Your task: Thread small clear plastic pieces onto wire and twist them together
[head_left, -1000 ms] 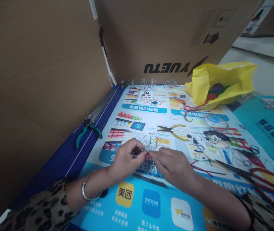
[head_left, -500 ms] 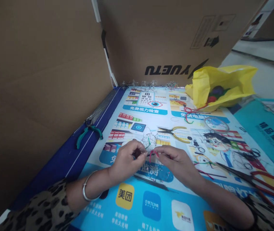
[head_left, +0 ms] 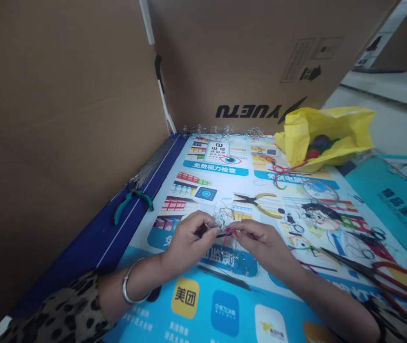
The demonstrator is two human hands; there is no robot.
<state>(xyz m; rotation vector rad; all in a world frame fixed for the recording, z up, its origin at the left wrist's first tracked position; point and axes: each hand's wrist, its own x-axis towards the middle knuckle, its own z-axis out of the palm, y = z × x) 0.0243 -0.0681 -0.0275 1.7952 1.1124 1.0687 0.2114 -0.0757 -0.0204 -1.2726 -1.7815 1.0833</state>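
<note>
My left hand [head_left: 193,240], with a silver bangle on its wrist, is closed in a pinch on a tangled thin wire piece [head_left: 224,213]. A bit of green shows among its loops. Fingertips of my right hand [head_left: 262,242] are pressed together on a red cord [head_left: 230,232] just beside it. The two hands almost meet over the printed sheet, and fine wire ends hang below them. Exactly how cord and wire join is too small to tell. Yellow-handled pliers [head_left: 259,202] lie beyond my right hand.
Teal-handled pliers [head_left: 132,202] lie left; large red-handled scissors [head_left: 375,274] and small black scissors [head_left: 371,236] lie right. A yellow bag [head_left: 353,138] with yarn balls stands at the back right. Cardboard walls [head_left: 82,95] close off the left and back, with wire pieces [head_left: 221,131] along the back.
The hands stay close together with small finger shifts around the red cord. The whole view has tilted slightly, so the background sits a little lower.
</note>
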